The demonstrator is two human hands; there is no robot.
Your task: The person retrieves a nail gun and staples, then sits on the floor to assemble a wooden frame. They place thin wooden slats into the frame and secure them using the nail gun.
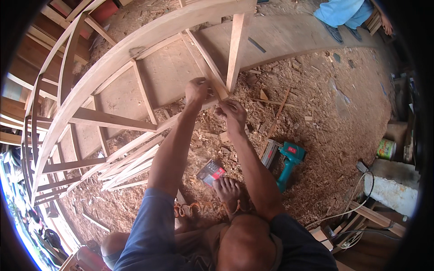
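A large curved wooden frame [144, 38] with several cross slats stands in front of me. Both my arms reach to its near lower corner, where a wide slat [220, 88] meets the bottom rail. My left hand [197, 91] is closed at the left side of this slat, fingers curled against the wood. My right hand [232, 115] is closed just below the slat's end, fingertips bent in at the corner; whatever they hold is hidden. A teal nail gun [289, 162] lies on the ground right of my right forearm.
Wood shavings and offcuts cover the ground [325, 131]. A small printed box [210, 172] lies by my foot [227, 189], near an orange coiled hose [194, 207]. Loose strips [131, 167] lie at left. Another person's blue-clothed legs [346, 13] show far right. A can [385, 149] stands by a block [393, 185].
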